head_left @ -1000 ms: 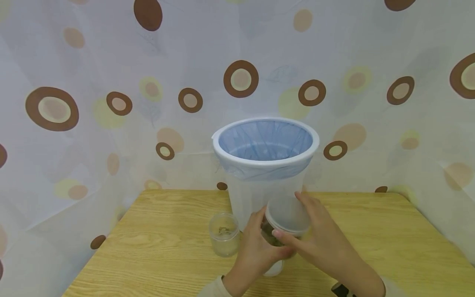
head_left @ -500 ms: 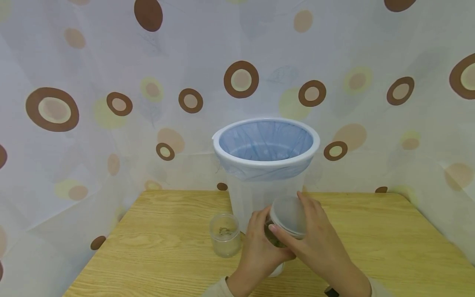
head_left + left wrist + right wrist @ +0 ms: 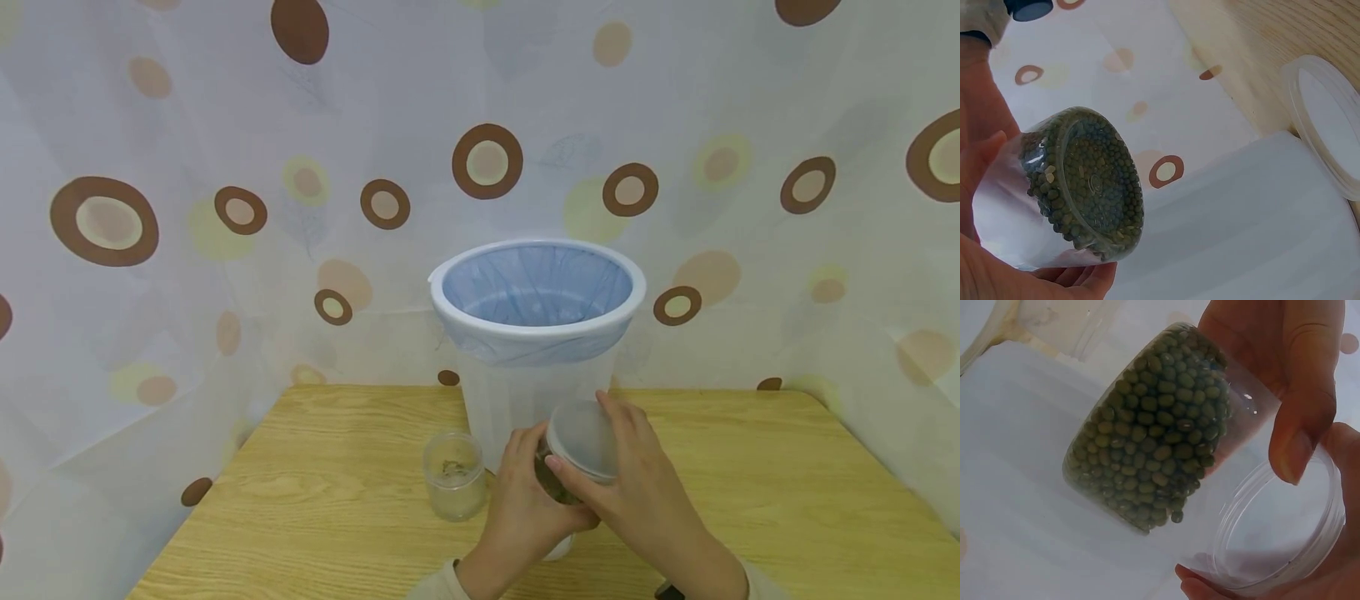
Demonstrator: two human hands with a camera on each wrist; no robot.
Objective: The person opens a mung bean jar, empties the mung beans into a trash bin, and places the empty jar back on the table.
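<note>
My left hand (image 3: 517, 504) grips a clear plastic jar (image 3: 1094, 184) around its side. Green beans, like mung beans, fill its base end; the jar leans over, its round bottom facing the left wrist camera. In the right wrist view the beans (image 3: 1154, 425) slope toward the mouth, leaving the upper part of the jar bare. My right hand (image 3: 645, 492) holds the round translucent lid (image 3: 585, 433) at the jar's mouth, its fingers spread over the edge and its thumb on the near side. In the head view both hands hide much of the jar.
Just beyond the hands stands a white bin (image 3: 495, 400) with a blue liner. Left of the hands, a second clear jar (image 3: 456, 496) sits open on the wooden table (image 3: 322, 500), with small brownish bits inside. A white round piece (image 3: 559, 547) shows partly below the left hand.
Both hands, with the jar and lid, have shifted slightly right since a second ago. The right forearm has drawn a little leftward. Over the last half second they barely move.
</note>
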